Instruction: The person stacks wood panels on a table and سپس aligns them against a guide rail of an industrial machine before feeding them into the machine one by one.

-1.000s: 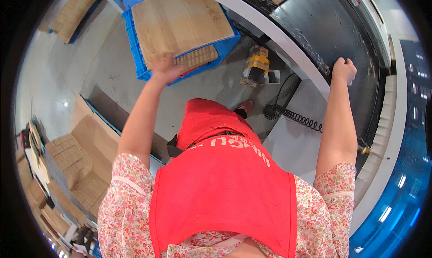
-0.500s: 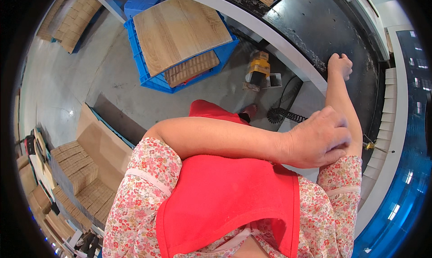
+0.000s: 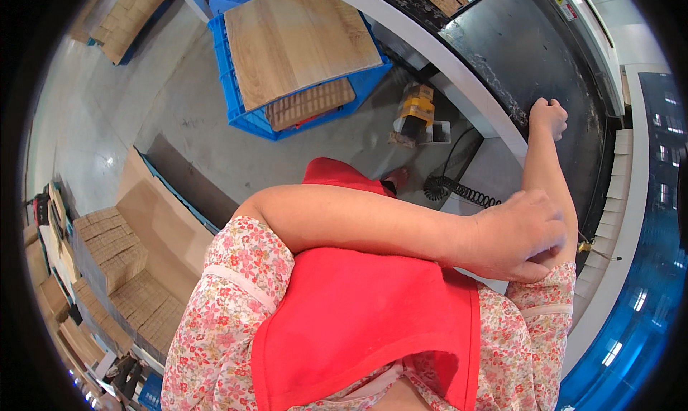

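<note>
My left arm crosses in front of my red apron [image 3: 365, 314]. Its hand, my left hand [image 3: 519, 233], rests with curled, slightly blurred fingers against my right forearm [image 3: 550, 189], just above the rolled floral sleeve [image 3: 539, 296]. Nothing shows between those fingers. Farther ahead, my right hand [image 3: 548, 119] is closed in a loose fist over the dark metal worktop [image 3: 512, 60], near its pale front rail. I see no object in it. Whether the fist touches the worktop, I cannot tell.
A blue crate [image 3: 236, 113] holds a wood-grain board [image 3: 301, 42] on top. Yellow-taped rolls [image 3: 416, 110] lie on the floor near a black coiled hose [image 3: 459, 189]. Stacked wooden blocks [image 3: 107, 246] stand at left. A blue glossy panel [image 3: 645, 268] lies at right.
The view has shifted slightly, so the worktop and crate sit a little differently in it. My left hand still lies at the right forearm, its fingers moved a little; the right fist stays over the worktop.
</note>
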Demonstrator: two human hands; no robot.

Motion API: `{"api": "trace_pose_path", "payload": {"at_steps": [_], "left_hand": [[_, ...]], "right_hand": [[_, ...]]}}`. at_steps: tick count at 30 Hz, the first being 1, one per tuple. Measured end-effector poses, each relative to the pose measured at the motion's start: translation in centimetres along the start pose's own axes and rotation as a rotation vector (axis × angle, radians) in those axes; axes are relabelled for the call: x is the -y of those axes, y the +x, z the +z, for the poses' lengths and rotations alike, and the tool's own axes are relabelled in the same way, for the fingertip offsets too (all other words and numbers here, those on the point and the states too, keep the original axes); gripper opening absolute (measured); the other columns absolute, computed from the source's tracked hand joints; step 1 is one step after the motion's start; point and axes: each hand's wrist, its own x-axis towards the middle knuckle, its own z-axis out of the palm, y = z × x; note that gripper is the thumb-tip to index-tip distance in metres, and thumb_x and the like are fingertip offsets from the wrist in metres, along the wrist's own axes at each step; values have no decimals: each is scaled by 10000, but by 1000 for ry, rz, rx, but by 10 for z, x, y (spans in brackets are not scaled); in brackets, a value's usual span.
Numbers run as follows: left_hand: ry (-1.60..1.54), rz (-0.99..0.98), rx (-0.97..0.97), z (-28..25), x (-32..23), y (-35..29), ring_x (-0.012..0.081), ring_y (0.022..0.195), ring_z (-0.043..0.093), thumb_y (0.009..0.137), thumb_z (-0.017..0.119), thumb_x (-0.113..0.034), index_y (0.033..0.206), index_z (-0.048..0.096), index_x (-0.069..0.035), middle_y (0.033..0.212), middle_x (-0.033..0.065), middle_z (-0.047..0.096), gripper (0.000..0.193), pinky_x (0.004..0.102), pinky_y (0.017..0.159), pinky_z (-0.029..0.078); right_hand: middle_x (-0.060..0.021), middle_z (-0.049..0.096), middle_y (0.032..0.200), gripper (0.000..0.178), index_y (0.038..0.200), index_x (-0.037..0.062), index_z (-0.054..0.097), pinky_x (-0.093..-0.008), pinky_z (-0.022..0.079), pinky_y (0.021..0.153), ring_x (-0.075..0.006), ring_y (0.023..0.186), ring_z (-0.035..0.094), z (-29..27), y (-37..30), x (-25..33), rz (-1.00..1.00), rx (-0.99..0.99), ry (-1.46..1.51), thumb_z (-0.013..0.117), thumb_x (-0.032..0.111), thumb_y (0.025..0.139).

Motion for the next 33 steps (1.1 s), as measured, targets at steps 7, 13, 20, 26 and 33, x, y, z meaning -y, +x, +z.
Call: {"api": "trace_pose_path", "payload": {"at_steps": [7,13,20,26,33], "left_hand": [[-126,10,-25,3,1,-3,303,926,500,714,746,-108,895,565,-80,911,89,525,258,418,802,444],[-57,33,12,-2,-1,-7,304,929,512,736,729,-90,874,559,-84,916,93,540,218,404,788,451],[-194,13,8,5,-8,-11,312,983,505,740,733,-89,899,561,-72,980,118,532,235,396,801,455],[-105,6,-20,0,-6,-14,332,977,501,703,763,-92,952,566,-59,1018,124,519,320,417,845,449],[-252,56,14,6,-6,-13,325,1010,522,697,780,-99,1015,590,-73,1066,117,543,371,411,878,439]], "right_hand": [[-92,580,1327,413,1240,172,675,-447,375,1072,-289,1267,504,-7,-4,4,-5,23,11,526,274,868],[-93,585,1326,416,1235,172,679,-450,380,1068,-292,1267,505,-8,-4,5,-9,29,13,525,279,863],[-91,584,1327,412,1229,165,681,-455,373,1071,-291,1261,511,-5,-3,5,-25,12,8,524,280,866],[-105,660,1185,346,1142,128,718,-434,456,980,-285,1154,593,-4,-8,2,-64,-103,-21,548,230,859],[-93,620,1294,428,1239,205,678,-477,391,1045,-313,1247,523,-21,-11,6,-142,145,-173,532,313,852]]}}
